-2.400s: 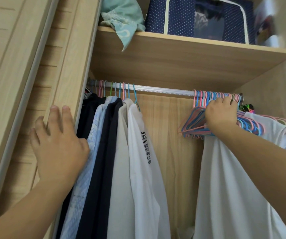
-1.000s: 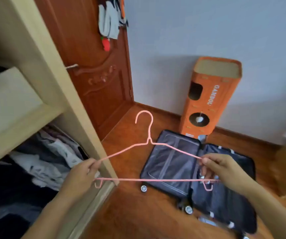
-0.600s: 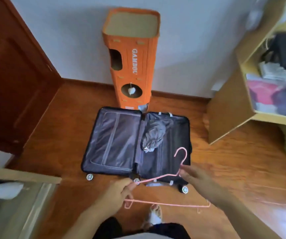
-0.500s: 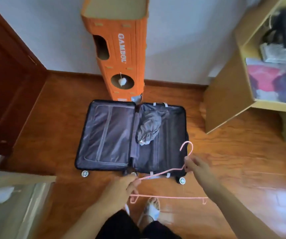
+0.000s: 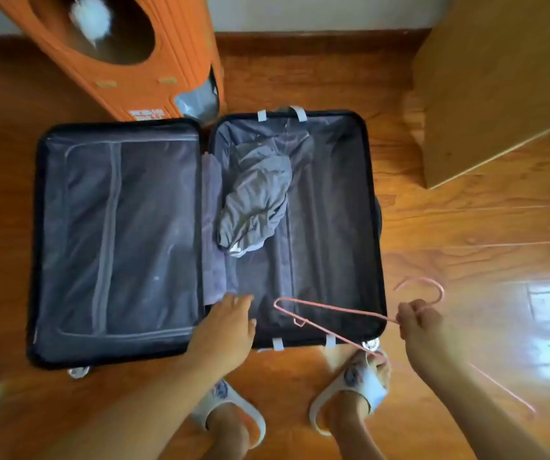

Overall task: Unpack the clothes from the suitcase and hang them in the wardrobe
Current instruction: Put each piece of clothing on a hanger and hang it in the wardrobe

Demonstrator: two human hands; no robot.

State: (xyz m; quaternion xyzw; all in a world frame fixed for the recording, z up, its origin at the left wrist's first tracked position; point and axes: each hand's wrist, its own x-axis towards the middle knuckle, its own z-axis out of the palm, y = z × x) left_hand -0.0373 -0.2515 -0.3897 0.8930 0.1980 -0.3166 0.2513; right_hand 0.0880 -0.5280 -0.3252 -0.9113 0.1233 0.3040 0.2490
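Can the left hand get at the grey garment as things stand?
Probably yes: left hand is open over the suitcase near edge, and nothing lies between it and the grey garment.

No legible text anywhere

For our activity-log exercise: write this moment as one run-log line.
left hand: open, reaching into black suitcase | right hand: holds pink wire hanger | crumpled grey garment: in suitcase

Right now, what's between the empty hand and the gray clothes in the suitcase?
In the head view, only bare dark suitcase lining lies between the left hand and the crumpled gray garment. The pink hanger is off to the right.
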